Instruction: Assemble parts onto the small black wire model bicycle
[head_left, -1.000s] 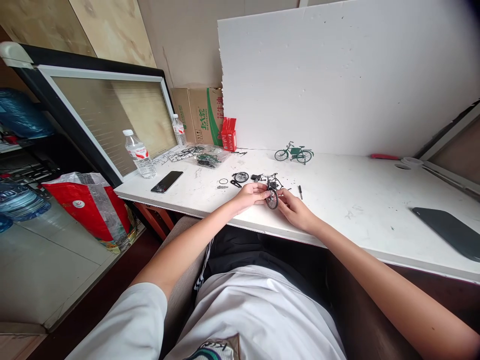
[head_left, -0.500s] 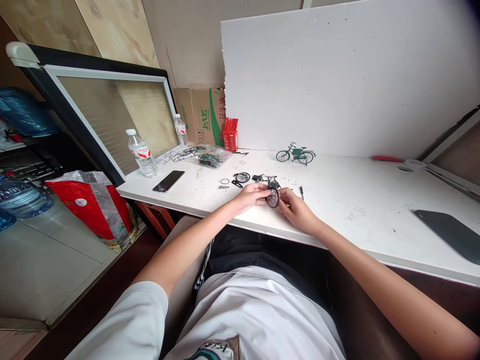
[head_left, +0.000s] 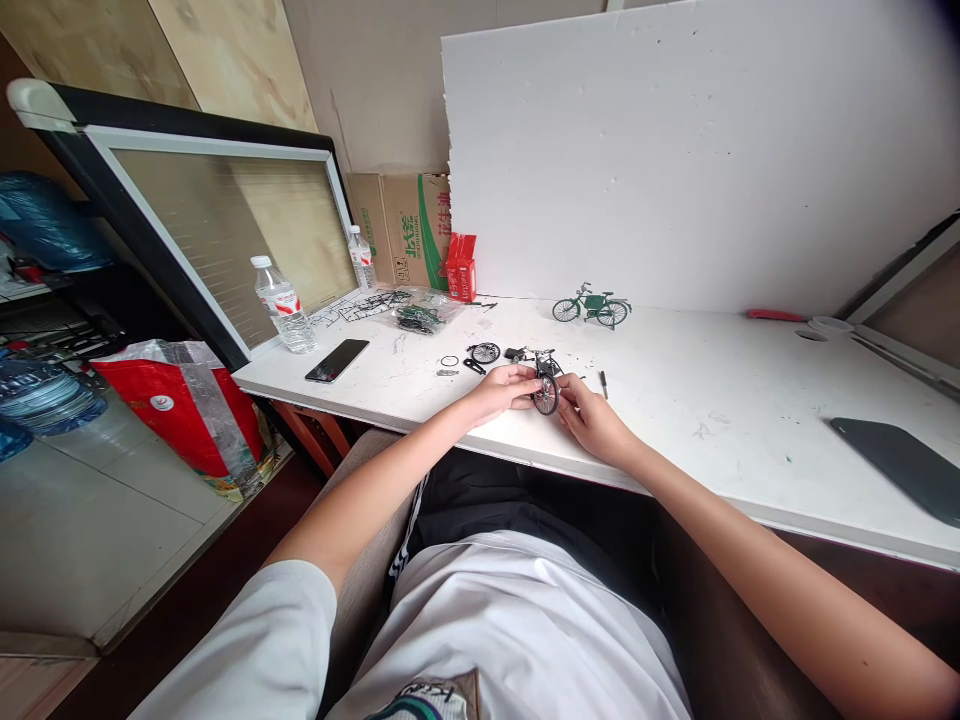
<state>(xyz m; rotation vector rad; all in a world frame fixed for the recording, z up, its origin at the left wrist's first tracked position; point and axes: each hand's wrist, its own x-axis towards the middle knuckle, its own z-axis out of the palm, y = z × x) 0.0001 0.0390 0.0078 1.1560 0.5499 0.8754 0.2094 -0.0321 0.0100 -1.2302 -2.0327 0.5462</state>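
Near the table's front edge I have a black model bicycle (head_left: pixel 546 394), its spoked wheel turned toward me. My left hand (head_left: pixel 504 393) grips it from the left, thumb and fingers closed at the wheel. From the right, my right hand (head_left: pixel 592 418) pinches at the wheel's side; its fingertips are partly hidden behind the wheel. Left of the model lie a loose spoked wheel (head_left: pixel 484 353), a thin black ring (head_left: pixel 449 361) and several small black parts. A small black stick-like tool (head_left: pixel 604 384) lies right of my hands.
A green model bicycle (head_left: pixel 592 306) stands at the back. To the left are a phone (head_left: pixel 337 361), two water bottles, a plastic bag of green parts (head_left: pixel 421 316), and a small red box (head_left: pixel 461 268). A dark flat object (head_left: pixel 896 465) lies far right. White board rises behind.
Both hands keep their places around the model bicycle. Only a very slight shift of the camera shows; nothing was picked up or released.
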